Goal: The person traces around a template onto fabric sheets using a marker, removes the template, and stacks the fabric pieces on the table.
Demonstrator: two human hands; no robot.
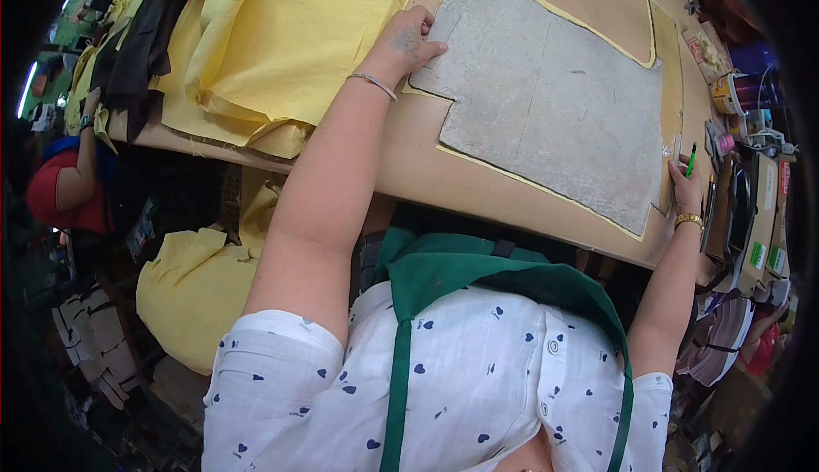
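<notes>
A large grey sheet (554, 105), cut in a pattern-like outline with a scuffed surface, lies flat with yellow material showing along its edges. My left hand (412, 43) is at the sheet's left edge, thumb stretched onto it and fingers bent at the border. At the sheet's lower right, my right hand (682, 186) is closed around a green pen (691, 160) that points upward. That hand is next to the strip of brown board (670, 105) along the sheet's right side. Its fingertips are partly hidden.
Folded yellow fabric (281, 45) and black fabric (149, 37) lie on the table's left. More yellow fabric (200, 293) hangs below the table edge (512, 216). Boxes (759, 216) and a tub (729, 95) crowd the right. A co-worker in red (72, 186) is at far left.
</notes>
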